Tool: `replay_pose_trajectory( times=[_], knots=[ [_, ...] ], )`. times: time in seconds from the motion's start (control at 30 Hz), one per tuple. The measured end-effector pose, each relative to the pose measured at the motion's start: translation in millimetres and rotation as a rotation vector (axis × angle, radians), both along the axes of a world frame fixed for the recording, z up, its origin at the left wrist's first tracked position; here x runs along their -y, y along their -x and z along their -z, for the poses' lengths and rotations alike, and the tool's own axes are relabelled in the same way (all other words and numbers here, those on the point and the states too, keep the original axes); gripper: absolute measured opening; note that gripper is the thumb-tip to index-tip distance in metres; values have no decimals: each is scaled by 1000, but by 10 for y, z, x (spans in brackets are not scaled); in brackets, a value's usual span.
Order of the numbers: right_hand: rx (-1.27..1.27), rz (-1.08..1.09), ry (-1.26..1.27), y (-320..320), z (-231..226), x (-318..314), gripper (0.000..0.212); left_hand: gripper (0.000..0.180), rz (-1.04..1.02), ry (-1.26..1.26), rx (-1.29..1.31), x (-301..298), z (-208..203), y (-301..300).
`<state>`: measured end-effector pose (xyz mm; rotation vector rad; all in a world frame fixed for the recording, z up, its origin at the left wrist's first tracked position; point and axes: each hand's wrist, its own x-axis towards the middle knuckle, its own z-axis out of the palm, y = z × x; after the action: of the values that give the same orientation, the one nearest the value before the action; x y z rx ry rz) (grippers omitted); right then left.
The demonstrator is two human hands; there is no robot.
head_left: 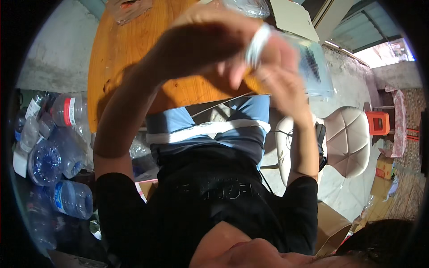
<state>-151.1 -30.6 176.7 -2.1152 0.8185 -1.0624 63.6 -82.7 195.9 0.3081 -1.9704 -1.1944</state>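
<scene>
Both hands are raised together over the front of the wooden table, smeared by motion. My left hand reaches across from the left, its fingers curled beside a white band of what looks like cord or strip. The band seems to loop round the left fingers, though blur hides exactly how. Close below it, at the right, my right hand meets the left fingers and the band; its own fingertips are too blurred to make out.
An orange-brown wooden table carries clear plastic wrapping and a light-blue translucent sheet or bag. Large plastic bottles crowd the floor at left. A padded pale chair and an orange stool stand at right.
</scene>
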Motion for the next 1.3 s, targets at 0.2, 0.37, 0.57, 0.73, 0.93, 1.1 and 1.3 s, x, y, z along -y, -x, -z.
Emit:
replay_pose_trajectory(
  times=[0.2,0.37,0.57,0.73,0.93,1.1,1.3],
  knots=[
    [295,-30,-183,230,-215,-107,16,14,128,213,305,-156,12,62],
    [-286,-211,-208,-157,32,-108,12,20,-143,-178,158,-172,-281,-49],
    [86,24,-210,49,-169,55,13,16,149,242,301,-411,-39,-5],
    [-185,-393,1,-262,192,-309,7,18,-276,639,401,-411,310,-217],
    [-109,-149,-59,-169,270,-114,8,16,-40,-37,215,-892,144,-225],
    [-163,-398,34,-242,187,-420,9,14,-459,540,556,-824,460,-219],
    [-151,-256,3,-354,366,-325,10,13,-424,445,51,-891,411,-191]
  ],
)
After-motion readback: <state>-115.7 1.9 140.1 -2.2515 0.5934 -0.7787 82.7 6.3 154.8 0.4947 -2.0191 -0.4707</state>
